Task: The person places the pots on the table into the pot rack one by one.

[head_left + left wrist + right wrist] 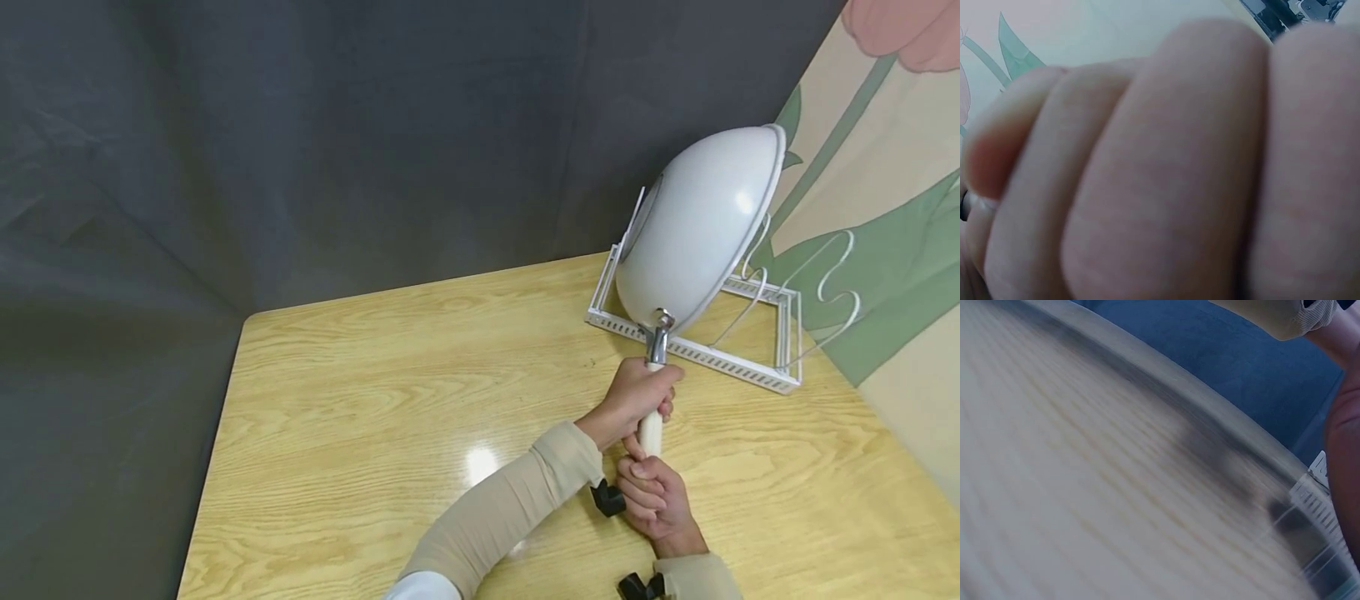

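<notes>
A white wok [697,225] stands tilted on its side in a white wire rack [731,362], its rounded underside facing left. Its pale handle [651,433], joined by a metal collar [657,343], points down toward me. My left hand [637,393] grips the handle just below the collar. Lower down, my right hand [656,500] has its fingers curled round the handle's end. In the left wrist view, curled fingers [1166,175] fill most of the picture and hide the handle. The right wrist view catches part of the rack [1319,506] at its right edge.
Both hands are above a light wood table [360,417]. A dark curtain [337,150] hangs behind and to the left. On the right is a cloth or wall with a flower pattern [892,250]. Curved wires [840,287] rise from the rack's right end.
</notes>
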Available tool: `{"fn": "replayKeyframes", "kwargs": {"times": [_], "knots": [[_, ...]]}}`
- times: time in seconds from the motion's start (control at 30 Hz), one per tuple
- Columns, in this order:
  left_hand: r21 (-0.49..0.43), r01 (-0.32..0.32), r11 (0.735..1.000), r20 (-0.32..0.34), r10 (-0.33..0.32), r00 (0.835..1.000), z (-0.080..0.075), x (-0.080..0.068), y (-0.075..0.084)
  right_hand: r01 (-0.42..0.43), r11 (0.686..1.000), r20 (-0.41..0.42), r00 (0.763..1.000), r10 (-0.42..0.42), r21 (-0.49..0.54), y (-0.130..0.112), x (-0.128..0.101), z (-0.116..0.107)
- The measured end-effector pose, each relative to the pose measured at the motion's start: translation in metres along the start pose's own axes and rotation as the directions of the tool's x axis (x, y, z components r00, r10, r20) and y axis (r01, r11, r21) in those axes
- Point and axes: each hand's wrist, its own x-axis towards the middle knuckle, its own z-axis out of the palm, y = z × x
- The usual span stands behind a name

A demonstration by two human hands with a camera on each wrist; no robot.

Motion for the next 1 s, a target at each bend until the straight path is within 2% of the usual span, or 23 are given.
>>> {"fn": "replayKeyframes", "kwargs": {"times": [0.3, 0.57, 1.0], "knots": [[0.028, -0.01, 1.0, 0.004, 0.01, 1.0, 0.0, 0.003, -0.001, 0.0, 0.999, -0.039, 0.999, -0.001, -0.035, -0.001, -0.001, 0.003], [0.007, -0.008, 1.0, 0.031, 0.008, 0.999, -0.003, 0.006, 0.002, 0.022, 0.999, -0.064, 0.998, -0.024, -0.042, -0.001, 0.002, 0.004], [-0.037, 0.029, 0.999, 0.085, -0.026, 0.996, -0.007, 0.014, 0.0, 0.035, 0.997, -0.132, 0.99, -0.045, -0.075, -0.001, 0.006, 0.006]]}}
